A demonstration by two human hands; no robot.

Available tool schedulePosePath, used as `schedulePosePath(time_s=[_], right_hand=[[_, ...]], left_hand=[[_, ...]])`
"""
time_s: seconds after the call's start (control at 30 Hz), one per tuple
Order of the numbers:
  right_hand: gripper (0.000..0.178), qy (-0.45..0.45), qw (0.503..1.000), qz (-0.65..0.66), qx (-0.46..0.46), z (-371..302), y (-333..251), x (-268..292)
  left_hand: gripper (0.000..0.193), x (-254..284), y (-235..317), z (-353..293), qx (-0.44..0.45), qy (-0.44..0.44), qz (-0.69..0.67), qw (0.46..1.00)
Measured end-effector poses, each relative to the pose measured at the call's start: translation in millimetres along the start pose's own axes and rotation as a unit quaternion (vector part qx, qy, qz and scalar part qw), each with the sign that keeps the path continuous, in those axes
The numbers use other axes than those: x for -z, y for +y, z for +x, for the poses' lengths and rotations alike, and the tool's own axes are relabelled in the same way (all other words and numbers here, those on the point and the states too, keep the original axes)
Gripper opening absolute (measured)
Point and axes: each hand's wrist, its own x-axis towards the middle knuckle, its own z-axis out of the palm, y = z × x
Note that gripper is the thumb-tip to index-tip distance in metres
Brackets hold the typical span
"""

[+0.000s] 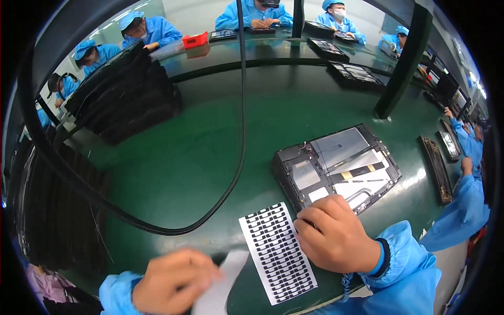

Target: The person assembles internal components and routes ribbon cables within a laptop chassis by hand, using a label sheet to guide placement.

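Observation:
A white sheet with rows of small black stickers [278, 252] lies on the green table in front of me. My left hand [176, 281], smeared by motion, is closed on a curled piece of blank white paper [226, 283] left of that sheet. My right hand [336, 233] is curled with its fingers pressed together over the sheet's right edge, beside the near edge of an opened tablet-like device [341, 168]. Whatever the right fingers pinch is hidden. The device sits on a black stack and shows silver panels, white patches and a flat black ribbon cable.
A thick black cable [243, 105] hangs in a loop over the table [199, 121]. Stacks of black trays [126, 94] stand at the left. A dark post [404, 63] rises at the right, near long black trays [437, 168]. Co-workers in blue sit around; a red bin [195, 40] is at the back.

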Motion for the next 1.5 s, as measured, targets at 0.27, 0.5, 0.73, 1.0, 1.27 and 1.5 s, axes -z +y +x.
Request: schedulePosePath(time_s=[0.27, 0.5, 0.73, 1.0, 1.27, 1.5], right_hand=[[0.021, 0.008, 1.000, -0.019, -0.007, 10.6, 5.4, -6.0], [0.008, -0.096, 0.989, -0.112, -0.023, 38.2, 0.8, -12.9], [0.006, -0.105, 0.984, -0.140, -0.019, 43.4, 4.6, -33.3], [0.007, -0.111, 0.984, -0.133, -0.030, 44.5, 3.1, -29.6], [0.008, -0.125, 0.981, -0.147, -0.024, 43.6, 6.4, -35.1], [0.009, -0.088, 0.985, -0.142, -0.040, 47.6, 3.7, -45.4]], left_hand=[[0.041, -23.3, -23.6, -8.3, 0.005, -0.102, 0.284, 0.953], [0.032, -22.7, -18.5, 33.6, -0.135, 0.037, 0.268, 0.953], [0.033, -44.2, -25.2, 51.8, -0.209, -0.054, 0.135, 0.967], [0.061, -40.5, 3.6, -42.4, 0.039, -0.047, 0.290, 0.955], [0.055, -7.3, -90.4, 58.9, -0.149, -0.110, 0.226, 0.956], [0.042, -64.4, -58.1, 55.6, -0.233, -0.005, 0.162, 0.959]])
